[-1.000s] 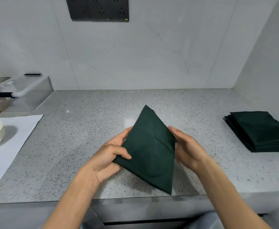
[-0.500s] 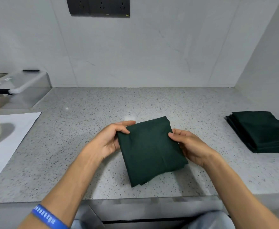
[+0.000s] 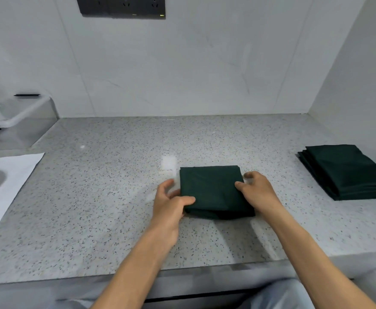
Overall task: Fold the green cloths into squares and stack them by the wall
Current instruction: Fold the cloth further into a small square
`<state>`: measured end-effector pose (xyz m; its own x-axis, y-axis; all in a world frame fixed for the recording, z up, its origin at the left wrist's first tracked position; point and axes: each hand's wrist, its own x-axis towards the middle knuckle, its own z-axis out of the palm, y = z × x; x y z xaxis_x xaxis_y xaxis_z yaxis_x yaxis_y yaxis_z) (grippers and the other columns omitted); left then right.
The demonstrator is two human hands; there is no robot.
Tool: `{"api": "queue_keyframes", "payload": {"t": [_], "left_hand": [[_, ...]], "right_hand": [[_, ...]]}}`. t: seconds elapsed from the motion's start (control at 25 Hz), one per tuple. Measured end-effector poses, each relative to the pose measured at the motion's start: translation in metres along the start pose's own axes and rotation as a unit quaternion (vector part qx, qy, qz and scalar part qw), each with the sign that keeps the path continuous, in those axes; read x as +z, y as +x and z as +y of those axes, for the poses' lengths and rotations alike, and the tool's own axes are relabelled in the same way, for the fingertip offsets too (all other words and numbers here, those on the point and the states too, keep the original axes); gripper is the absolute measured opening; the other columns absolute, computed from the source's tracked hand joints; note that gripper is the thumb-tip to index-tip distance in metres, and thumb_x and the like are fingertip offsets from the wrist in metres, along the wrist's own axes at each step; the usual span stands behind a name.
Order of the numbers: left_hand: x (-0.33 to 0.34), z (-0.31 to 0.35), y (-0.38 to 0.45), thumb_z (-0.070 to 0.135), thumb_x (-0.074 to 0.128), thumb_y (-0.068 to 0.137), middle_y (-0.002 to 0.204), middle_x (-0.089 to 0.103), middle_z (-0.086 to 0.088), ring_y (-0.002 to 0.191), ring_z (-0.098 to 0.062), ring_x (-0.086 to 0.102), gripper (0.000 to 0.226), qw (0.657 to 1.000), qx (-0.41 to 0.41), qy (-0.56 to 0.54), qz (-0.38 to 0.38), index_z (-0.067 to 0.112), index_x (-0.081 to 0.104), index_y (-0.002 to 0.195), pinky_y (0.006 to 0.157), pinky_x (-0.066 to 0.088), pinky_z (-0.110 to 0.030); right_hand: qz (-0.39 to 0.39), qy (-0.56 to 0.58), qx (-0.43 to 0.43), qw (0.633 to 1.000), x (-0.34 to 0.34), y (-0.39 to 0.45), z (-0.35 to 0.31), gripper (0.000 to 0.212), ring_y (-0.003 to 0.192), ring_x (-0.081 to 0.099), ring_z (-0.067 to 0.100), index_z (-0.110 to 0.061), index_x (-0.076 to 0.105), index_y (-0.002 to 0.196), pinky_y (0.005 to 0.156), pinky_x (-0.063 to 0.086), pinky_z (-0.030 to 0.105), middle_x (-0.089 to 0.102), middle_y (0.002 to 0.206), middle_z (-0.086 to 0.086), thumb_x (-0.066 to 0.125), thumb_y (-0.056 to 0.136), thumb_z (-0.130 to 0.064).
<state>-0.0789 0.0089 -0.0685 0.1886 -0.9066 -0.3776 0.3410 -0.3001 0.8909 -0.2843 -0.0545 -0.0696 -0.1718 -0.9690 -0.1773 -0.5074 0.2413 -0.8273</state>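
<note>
While both hands (image 3: pixel 213 197) pinch folded cloth (image 3: pixel 211 186) on worktop (image 3: pixel 93 197): soft, light, grip near edges to stop unfolding.

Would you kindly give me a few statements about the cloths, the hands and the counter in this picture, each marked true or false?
1. Both hands grip the folded green cloth, the left hand at its left edge and the right hand at its right edge. True.
2. The folded cloth sits on top of the stack of green cloths. False: it lies on the counter, apart from the stack by the right wall.
3. A white sheet of paper lies at the counter's left. True.
4. The cloth in hand is spread out flat, unfolded. False: it is folded into a rough square, with layers showing at its near edge.
</note>
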Motion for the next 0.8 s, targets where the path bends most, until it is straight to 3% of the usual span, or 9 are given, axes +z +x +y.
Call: {"api": "queue_keyframes", "payload": {"t": [0.12,0.24,0.4,0.52,0.6,0.68,0.8], "left_hand": [[0.002,0.009,0.000,-0.005,0.056,0.088,0.114,0.059,-0.011,0.108,-0.031,0.061,0.051,0.989,-0.071,-0.133,0.005,0.015,0.042,0.132,0.092,0.051,-0.054],[0.003,0.009,-0.001,-0.006,0.050,0.090,0.114,0.059,-0.017,0.102,-0.035,0.063,0.043,0.971,-0.130,-0.197,-0.031,0.013,0.043,0.128,0.076,0.057,-0.053],[0.025,-0.002,0.003,0.002,0.059,0.091,0.111,0.069,-0.018,0.096,-0.029,0.067,0.030,0.987,-0.124,-0.075,-0.068,0.006,0.057,0.120,0.068,0.059,-0.039],[0.064,-0.011,0.003,-0.008,0.058,0.088,0.104,0.074,-0.016,0.094,-0.027,0.069,0.025,0.995,-0.074,0.038,-0.061,0.006,0.066,0.106,0.080,0.058,-0.039],[0.093,-0.013,0.000,-0.011,0.062,0.085,0.098,0.076,-0.010,0.094,-0.025,0.071,0.029,0.995,-0.018,0.073,-0.070,0.010,0.068,0.105,0.082,0.058,-0.035],[0.121,-0.012,-0.004,-0.011,0.066,0.082,0.096,0.077,-0.006,0.092,-0.021,0.073,0.036,0.991,0.034,0.083,-0.098,0.014,0.064,0.108,0.074,0.057,-0.028],[0.167,-0.016,-0.006,-0.011,0.065,0.082,0.097,0.077,-0.008,0.089,-0.022,0.072,0.035,0.990,0.023,0.053,-0.132,0.013,0.063,0.106,0.064,0.054,-0.025]], "right_hand": [[-0.038,0.077,0.046,0.995,-0.013,-0.009,0.004,0.032,0.087,0.067,0.020,-0.023,0.048,0.117,0.066,0.055,0.033,0.063,0.102,0.000,0.062,0.090,-0.012],[-0.040,0.138,0.039,0.989,-0.019,-0.012,0.016,0.029,0.090,0.064,0.016,-0.020,0.054,0.110,0.068,0.054,0.032,0.062,0.103,-0.002,0.058,0.090,0.001],[-0.020,0.107,0.001,0.994,-0.038,-0.009,0.027,0.032,0.088,0.058,0.008,-0.017,0.064,0.104,0.063,0.043,0.017,0.062,0.104,-0.002,0.050,0.091,0.008],[-0.031,0.111,-0.014,0.993,-0.069,-0.011,0.044,0.044,0.093,0.060,0.002,-0.016,0.070,0.106,0.061,0.046,0.006,0.066,0.107,-0.003,0.044,0.088,0.015],[-0.010,0.156,-0.025,0.987,-0.099,-0.013,0.054,0.047,0.098,0.063,0.002,-0.016,0.071,0.107,0.070,0.050,0.009,0.067,0.110,-0.003,0.044,0.087,0.017],[0.032,0.198,-0.042,0.979,-0.132,-0.011,0.062,0.048,0.092,0.064,-0.006,-0.017,0.072,0.107,0.077,0.051,0.012,0.068,0.105,-0.005,0.048,0.086,0.019],[0.076,0.270,-0.041,0.959,-0.177,-0.006,0.078,0.051,0.105,0.064,0.009,-0.022,0.076,0.103,0.088,0.051,0.025,0.071,0.110,0.000,0.052,0.083,0.018]]}}
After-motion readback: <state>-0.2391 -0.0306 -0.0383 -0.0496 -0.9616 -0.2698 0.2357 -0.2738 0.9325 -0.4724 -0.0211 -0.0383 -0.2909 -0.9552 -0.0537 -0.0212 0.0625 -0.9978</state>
